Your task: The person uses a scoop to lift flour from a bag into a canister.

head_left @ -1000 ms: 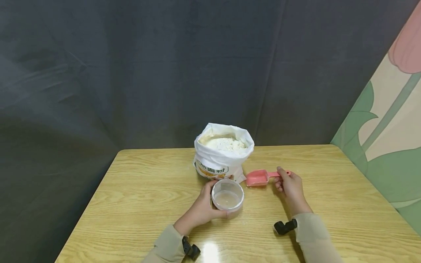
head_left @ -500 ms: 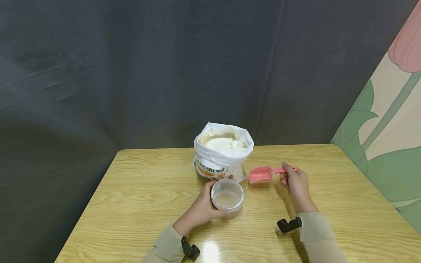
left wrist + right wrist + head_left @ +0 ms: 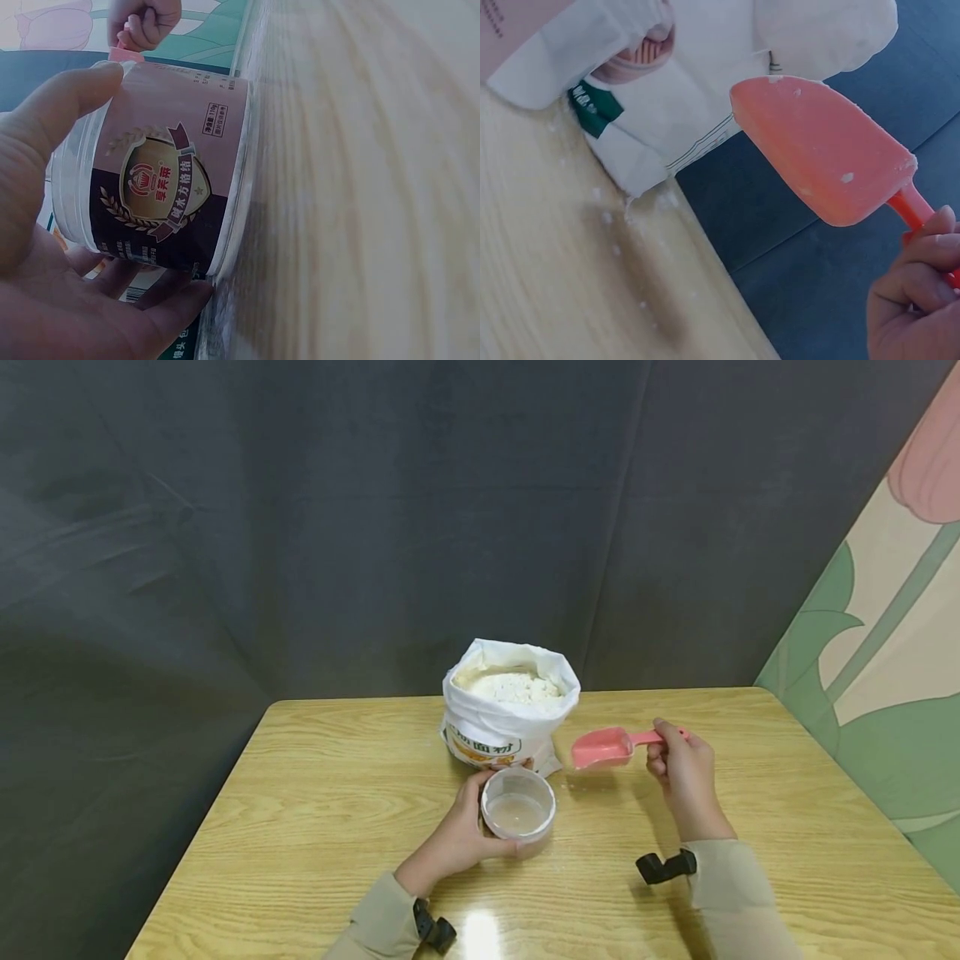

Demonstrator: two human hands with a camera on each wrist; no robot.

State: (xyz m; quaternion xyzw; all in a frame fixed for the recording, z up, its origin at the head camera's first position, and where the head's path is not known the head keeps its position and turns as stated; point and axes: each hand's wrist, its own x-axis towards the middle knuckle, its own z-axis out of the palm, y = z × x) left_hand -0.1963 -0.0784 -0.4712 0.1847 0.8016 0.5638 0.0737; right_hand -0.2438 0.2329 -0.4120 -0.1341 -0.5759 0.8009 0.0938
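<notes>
My left hand [image 3: 453, 843] grips a clear round plastic jar [image 3: 519, 806] with fingers and thumb about its sides. The jar stands upright on the table, open at the top, with a pink and dark label [image 3: 165, 165] showing in the left wrist view. Between the curled fingers and thumb of my right hand [image 3: 682, 777] is the handle of a pink scoop [image 3: 603, 747], held above the table. White flecks cling to the scoop [image 3: 825, 150]. Just behind the jar, an open white bag of flour [image 3: 510, 693] stands upright.
The wooden table [image 3: 322, 793] carries white specks of flour around the bag's right corner. A dark cloth [image 3: 420, 527] hangs behind the table. At the right is a wall [image 3: 900, 668] painted with flowers and leaves.
The right hand has moved slightly right and away from me, lifting the scoop off the table beside the bag. The left hand and the jar have stayed in place.
</notes>
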